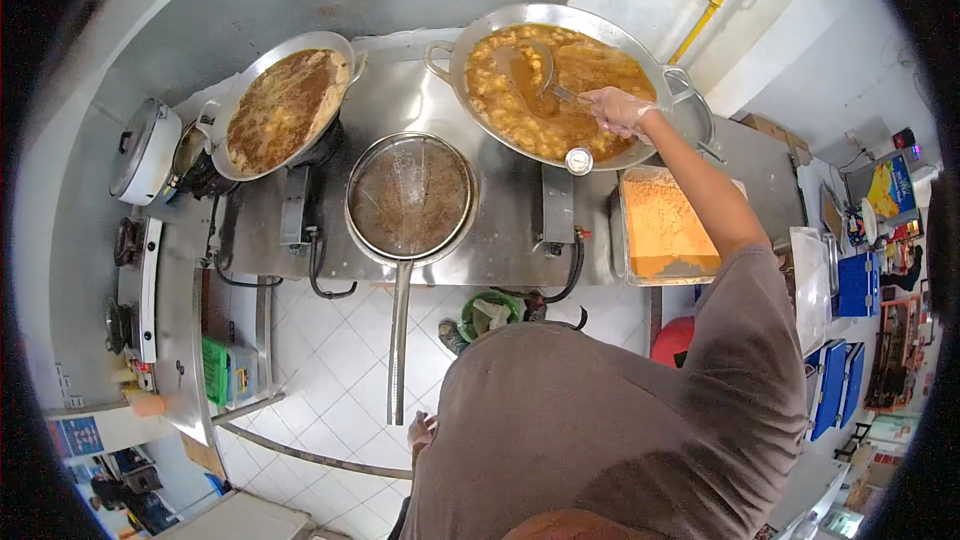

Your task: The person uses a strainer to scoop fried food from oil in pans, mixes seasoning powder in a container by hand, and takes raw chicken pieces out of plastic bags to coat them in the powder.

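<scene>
Ladle [530,65] in your right hand [617,110] sat dipped in the big wok [640,45] at the back right of the steel stove counter [510,220]; its round bowl was sunk among pale golden pieces frying in cloudy oil, and its thin handle ran back to your fist. Your right hand was clenched round that handle, the arm stretched out over the tray of orange crumbs [665,225] just beside the wok. Your left hand [421,430] hung low by your hip, near the end of the long handle of the wire skimmer [410,195], which rested on the counter's front edge with its handle jutting out over the tiled floor; whether that hand touched the handle, and whether its fingers were curled or loose, you could not tell, since your own shoulder hid most of it. A second wok [285,105] of darker, browner frying stood well apart at the back left, with a lidded white pot [145,150] beyond it. Your torso covered the floor straight below you. The wall ran close behind both woks, while the stretch of counter between them lay bare and the floor to your left stayed open.
</scene>
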Tool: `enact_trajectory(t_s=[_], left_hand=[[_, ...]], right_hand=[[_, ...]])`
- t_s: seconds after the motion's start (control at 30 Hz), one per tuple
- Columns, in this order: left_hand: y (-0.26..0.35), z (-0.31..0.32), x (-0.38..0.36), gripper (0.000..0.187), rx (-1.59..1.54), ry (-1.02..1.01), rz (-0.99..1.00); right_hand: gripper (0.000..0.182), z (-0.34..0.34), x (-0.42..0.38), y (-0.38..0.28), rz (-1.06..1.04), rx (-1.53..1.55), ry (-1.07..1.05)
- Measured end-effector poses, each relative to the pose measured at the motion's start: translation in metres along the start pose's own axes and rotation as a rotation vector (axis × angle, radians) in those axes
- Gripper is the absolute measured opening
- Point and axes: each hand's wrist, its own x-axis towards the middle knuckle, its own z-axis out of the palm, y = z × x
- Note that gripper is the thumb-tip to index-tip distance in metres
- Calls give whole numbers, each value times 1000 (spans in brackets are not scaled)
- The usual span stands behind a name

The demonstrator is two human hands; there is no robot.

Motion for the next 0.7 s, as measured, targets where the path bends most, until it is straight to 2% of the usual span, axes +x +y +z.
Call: enact_trajectory(t_s=[0.1,0.2,0.3,0.37,0.47,0.5,0.6,0.7], left_hand=[[-14,-27,29,71,-69,-55,-33],[-11,-39,38,69,-104,-58,-89],[-6,-43,41,67,-146,-90,-128],[-4,-44,45,66,-154,-69,-137],[1,-50,48,57,524,-189,168],[2,-53,48,55,538,-178,199],[25,-36,29,48,5,-86,61],[58,-11,-10,41,-250,10,68]], right_hand=[[57,1,-18,-14,-17,-25,36],[53,6,-18,-5,-159,-262,69],[54,9,-47,-25,-82,-173,101],[54,12,-44,-5,-223,-270,148],[53,16,-53,2,-180,-140,174],[52,18,-59,-2,-123,-51,175],[51,21,-64,7,-139,39,176],[52,24,-80,-2,-92,47,203]])
